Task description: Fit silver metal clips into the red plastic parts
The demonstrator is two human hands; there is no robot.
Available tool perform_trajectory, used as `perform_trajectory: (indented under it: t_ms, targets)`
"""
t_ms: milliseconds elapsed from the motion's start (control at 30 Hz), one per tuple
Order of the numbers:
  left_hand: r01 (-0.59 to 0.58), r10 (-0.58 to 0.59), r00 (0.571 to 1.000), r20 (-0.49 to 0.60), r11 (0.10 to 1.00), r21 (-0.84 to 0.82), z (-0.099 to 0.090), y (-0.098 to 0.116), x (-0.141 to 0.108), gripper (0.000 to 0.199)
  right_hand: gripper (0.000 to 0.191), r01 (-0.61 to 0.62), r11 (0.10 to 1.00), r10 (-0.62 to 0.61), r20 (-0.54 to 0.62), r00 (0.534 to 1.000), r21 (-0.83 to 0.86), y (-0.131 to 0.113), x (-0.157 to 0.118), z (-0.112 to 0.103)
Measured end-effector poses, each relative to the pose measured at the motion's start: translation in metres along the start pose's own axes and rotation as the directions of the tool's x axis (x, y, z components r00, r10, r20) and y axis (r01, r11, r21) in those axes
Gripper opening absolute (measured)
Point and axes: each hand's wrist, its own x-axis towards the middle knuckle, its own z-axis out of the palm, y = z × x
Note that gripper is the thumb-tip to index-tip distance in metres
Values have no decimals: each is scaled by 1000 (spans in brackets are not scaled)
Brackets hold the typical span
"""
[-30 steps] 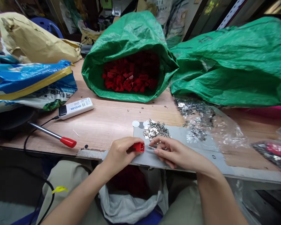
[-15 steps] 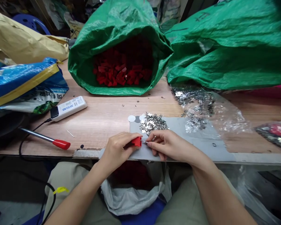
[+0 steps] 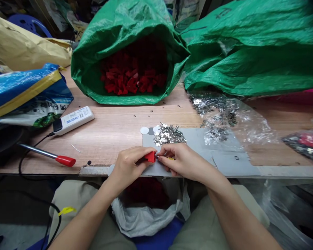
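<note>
My left hand (image 3: 129,163) is closed, pinching a small red plastic piece (image 3: 150,157) between thumb and fingers just above the table's front edge. Facing it, my right hand (image 3: 177,159) is closed on a thin metal-tipped tool (image 3: 157,156). A bit of yellow shows between the right fingers, and most of the tool is hidden by them. The tool's tip meets the right end of the red piece. Right behind my hands, a pile of small shiny metal clips (image 3: 169,134) lies on a grey sheet (image 3: 198,139).
A green sack (image 3: 130,21) of red pieces (image 3: 127,78) opens toward me, with another green sack (image 3: 250,66) at right. A clear bag (image 3: 250,121) of metal parts, a white power bank (image 3: 74,121) and a red-handled lever (image 3: 65,160) lie around. A pale sack (image 3: 148,222) hangs at my lap.
The view has shifted slightly. My right hand has moved closer to the red piece, so less of the metal shaft shows, and a yellow part has come into sight between its fingers.
</note>
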Motion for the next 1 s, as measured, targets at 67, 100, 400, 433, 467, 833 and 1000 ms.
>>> perform_trajectory:
  t_ms: [67,100,400,433,467,833,1000]
  targets:
    - [7,-7,1000,-2,1000,-1,0,1,0,31,11,-11,1000,11,10,1000,-1,-1,2,1]
    - [14,-14,1000,-5,1000,0,-1,1,0,31,12,-20,1000,19,32,999,21,-1,3,0]
    - [36,-36,999,-12,999,-13,1,0,-1,30,26,-60,991,35,202,979,119,2,2,-19]
    - [36,-36,999,-13,999,-16,1,0,-1,30,26,-65,992,42,201,979,109,2,2,-19]
    - [35,-35,999,-12,999,-17,1,0,-1,30,26,-69,993,49,193,980,98,1,1,-18]
    - [25,-25,1000,-19,1000,-3,1,0,-1,29,22,-35,996,41,73,996,-85,-1,-1,-10]
    - [12,-12,1000,-13,1000,5,1,-1,-1,31,20,81,971,-80,13,997,-224,-6,-2,-5]
